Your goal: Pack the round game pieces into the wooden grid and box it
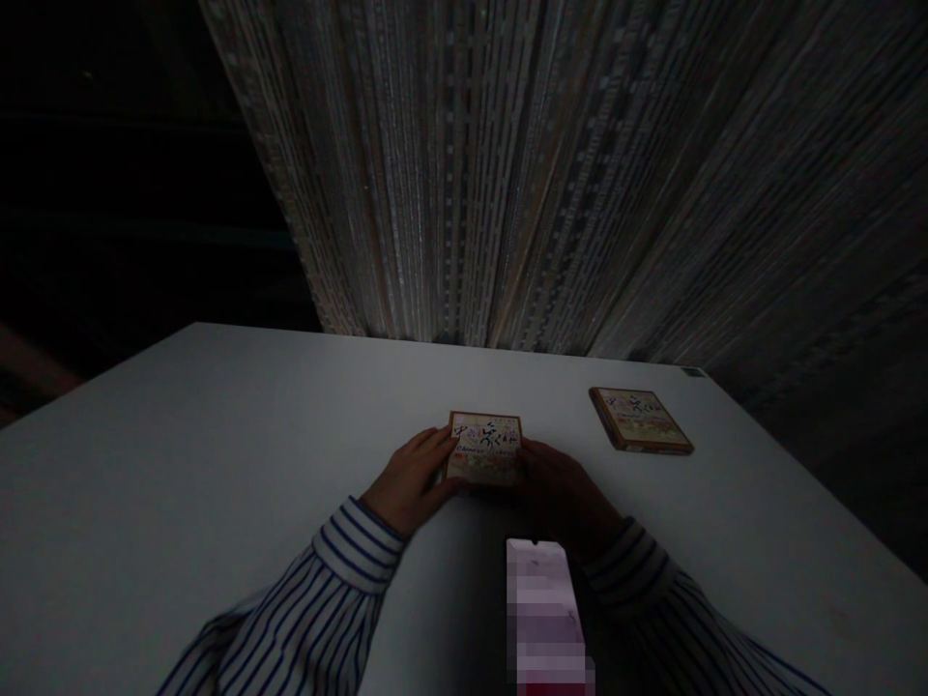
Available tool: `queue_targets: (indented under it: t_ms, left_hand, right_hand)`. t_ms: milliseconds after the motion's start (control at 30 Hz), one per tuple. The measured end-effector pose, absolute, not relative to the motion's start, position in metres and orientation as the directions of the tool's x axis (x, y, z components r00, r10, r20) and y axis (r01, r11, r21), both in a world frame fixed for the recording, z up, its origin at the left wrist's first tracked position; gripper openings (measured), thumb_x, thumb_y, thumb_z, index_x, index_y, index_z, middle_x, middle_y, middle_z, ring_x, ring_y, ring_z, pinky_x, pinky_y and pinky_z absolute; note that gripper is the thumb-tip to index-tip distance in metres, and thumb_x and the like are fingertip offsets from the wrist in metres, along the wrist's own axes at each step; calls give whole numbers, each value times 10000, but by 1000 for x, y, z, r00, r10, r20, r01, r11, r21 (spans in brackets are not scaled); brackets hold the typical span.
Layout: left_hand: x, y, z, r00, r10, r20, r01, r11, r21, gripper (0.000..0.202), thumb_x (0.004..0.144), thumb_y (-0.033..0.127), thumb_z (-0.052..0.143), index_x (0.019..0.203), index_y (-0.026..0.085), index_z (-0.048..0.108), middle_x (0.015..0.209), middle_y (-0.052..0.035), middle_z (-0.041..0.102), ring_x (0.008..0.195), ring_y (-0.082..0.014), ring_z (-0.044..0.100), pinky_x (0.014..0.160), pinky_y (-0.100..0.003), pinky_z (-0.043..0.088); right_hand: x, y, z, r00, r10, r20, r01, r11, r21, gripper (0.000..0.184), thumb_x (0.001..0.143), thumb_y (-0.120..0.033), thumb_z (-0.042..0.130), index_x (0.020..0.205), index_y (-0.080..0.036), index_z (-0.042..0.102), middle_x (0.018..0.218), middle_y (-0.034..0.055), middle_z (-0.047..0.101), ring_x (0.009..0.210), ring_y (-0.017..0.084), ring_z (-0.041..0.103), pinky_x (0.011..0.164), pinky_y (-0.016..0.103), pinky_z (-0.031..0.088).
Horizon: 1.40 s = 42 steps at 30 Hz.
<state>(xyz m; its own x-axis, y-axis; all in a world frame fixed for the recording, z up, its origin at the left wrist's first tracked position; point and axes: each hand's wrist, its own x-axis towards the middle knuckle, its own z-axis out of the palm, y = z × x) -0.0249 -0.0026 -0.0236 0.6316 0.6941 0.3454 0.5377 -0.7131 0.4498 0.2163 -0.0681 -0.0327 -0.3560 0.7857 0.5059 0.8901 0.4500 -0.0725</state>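
Observation:
A small square box (pixel 485 448) with a printed top lies on the white table (pixel 181 464) in front of me. My left hand (pixel 410 480) grips its left side with fingers curled against the edge. On the box's right side rests my right hand (pixel 565 493), in shadow, fingers closed against it. Both sleeves are white with blue stripes.
A second, similar printed box (pixel 641 420) lies flat to the right, near the table's far edge. A tall wall of stacked flat cardboard sheets (pixel 580 174) rises behind the table. A blurred pink rectangle (pixel 545 614) sits low between my arms. The room is dark.

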Motion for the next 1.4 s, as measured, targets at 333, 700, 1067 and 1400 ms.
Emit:
queue_targets:
  t_ms: [333, 700, 1067, 1400]
  left_hand:
    - [-25, -4, -19, 651, 692, 311, 558, -715, 422, 524, 771, 365, 555, 1241, 157, 456, 1323, -139, 451, 1214, -289, 390, 990, -498, 347]
    - [-23, -5, -15, 650, 721, 240, 629, -688, 362, 561, 759, 399, 569, 1237, 129, 453, 1331, -129, 446, 1211, -277, 399, 1000, -466, 340]
    - [-15, -5, 3, 628, 725, 283, 639, -688, 346, 447, 808, 439, 484, 1132, 137, 547, 1222, -117, 547, 1127, -223, 485, 972, -379, 374]
    - [18, 5, -3, 662, 730, 171, 677, -680, 281, 541, 881, 443, 291, 1328, 139, 325, 1431, -121, 286, 1331, -266, 187, 1053, -470, 214]
  right_hand:
    - [212, -70, -26, -323, 803, 501, 902, 421, -92, 324, 838, -239, 445, 1134, -125, 512, 1154, 161, 578, 1077, 257, 532, 869, 440, 475]
    - [211, -71, -26, -292, 840, 457, 909, 392, -140, 354, 844, -282, 429, 1157, -142, 515, 1169, 157, 571, 1081, 249, 531, 881, 442, 465]
    - [216, -68, -25, -341, 869, 359, 912, 398, -98, 372, 850, -311, 420, 1160, -133, 524, 1220, 152, 540, 1047, 238, 551, 871, 396, 467]
    - [218, -70, -25, -318, 885, 341, 924, 369, -98, 384, 842, -325, 433, 1183, -162, 499, 1225, 138, 538, 1072, 233, 531, 888, 412, 440]
